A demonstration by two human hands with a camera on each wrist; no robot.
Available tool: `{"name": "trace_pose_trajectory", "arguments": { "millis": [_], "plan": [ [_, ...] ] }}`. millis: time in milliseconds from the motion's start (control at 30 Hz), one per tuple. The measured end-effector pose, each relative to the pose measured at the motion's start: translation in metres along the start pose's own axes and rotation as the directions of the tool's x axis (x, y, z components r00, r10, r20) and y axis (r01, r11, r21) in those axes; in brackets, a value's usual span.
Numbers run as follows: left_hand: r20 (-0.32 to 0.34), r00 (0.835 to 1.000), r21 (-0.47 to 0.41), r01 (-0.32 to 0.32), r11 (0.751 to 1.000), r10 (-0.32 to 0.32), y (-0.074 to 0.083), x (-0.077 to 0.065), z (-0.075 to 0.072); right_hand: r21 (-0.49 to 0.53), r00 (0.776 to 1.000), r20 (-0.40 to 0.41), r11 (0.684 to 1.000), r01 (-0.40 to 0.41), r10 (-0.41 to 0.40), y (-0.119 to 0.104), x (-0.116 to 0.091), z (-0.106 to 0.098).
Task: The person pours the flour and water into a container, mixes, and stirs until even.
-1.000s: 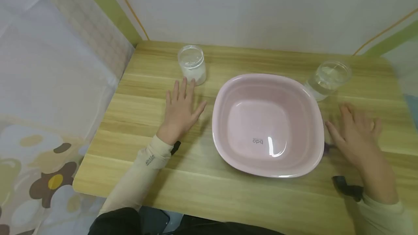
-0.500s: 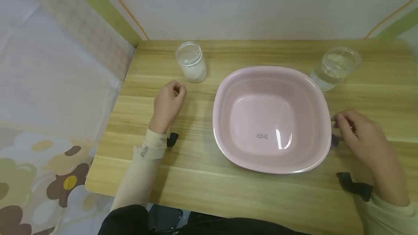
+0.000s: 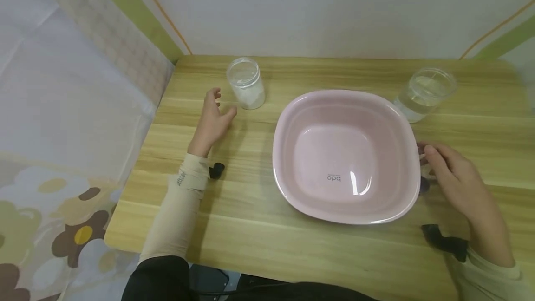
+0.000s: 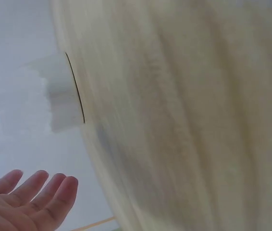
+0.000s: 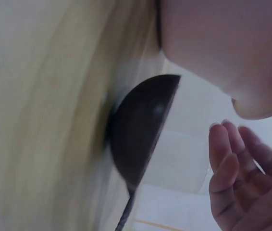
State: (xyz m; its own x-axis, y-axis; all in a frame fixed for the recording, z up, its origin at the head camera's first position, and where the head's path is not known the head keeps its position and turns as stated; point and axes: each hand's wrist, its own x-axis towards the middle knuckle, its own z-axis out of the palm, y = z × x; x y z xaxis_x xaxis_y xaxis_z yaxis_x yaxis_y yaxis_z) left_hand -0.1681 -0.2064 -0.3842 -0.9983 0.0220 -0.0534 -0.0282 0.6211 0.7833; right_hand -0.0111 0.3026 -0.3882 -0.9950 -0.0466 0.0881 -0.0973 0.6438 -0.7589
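Note:
My left hand (image 3: pixel 210 122) is beside a clear jar of white powder (image 3: pixel 250 93), thumb and fingers spread apart in a curve toward it. In the left wrist view, the jar (image 4: pixel 64 96) stands a short way off from the fingertips. By the right side of a pink basin (image 3: pixel 334 157) is my right hand (image 3: pixel 457 175), its fingers loosely bent and holding nothing. Lying on the table under this hand is a dark round-bowled spoon (image 5: pixel 143 127) with a thin handle; the basin hides part of it in the head view.
A clear jar of liquid (image 3: pixel 422 96) stands behind the basin's right corner. The wood-grain table (image 3: pixel 251 245) meets a pale printed wall covering (image 3: pixel 251 13) at the back. Black wrist mounts (image 3: pixel 445 243) stick out from both sleeves.
Both hands lay spread flat, then drew their fingers in. Now the left hand has opened again and moved up beside the powder jar; the right fingers have loosened near the basin.

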Motion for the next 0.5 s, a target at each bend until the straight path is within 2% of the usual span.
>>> {"name": "trace_pose_trajectory", "arguments": {
  "millis": [233,500],
  "plan": [
    [-0.007,1.000,0.060,0.010,0.998,-0.010,-0.005,0.007,-0.004,0.083,1.000,0.007,0.996,-0.029,0.028,-0.008,0.010,0.003],
    [0.050,0.999,0.040,0.011,0.999,-0.013,-0.004,0.018,0.000,0.069,0.992,0.017,0.990,-0.125,0.124,-0.008,0.014,0.008]
  ]
}}
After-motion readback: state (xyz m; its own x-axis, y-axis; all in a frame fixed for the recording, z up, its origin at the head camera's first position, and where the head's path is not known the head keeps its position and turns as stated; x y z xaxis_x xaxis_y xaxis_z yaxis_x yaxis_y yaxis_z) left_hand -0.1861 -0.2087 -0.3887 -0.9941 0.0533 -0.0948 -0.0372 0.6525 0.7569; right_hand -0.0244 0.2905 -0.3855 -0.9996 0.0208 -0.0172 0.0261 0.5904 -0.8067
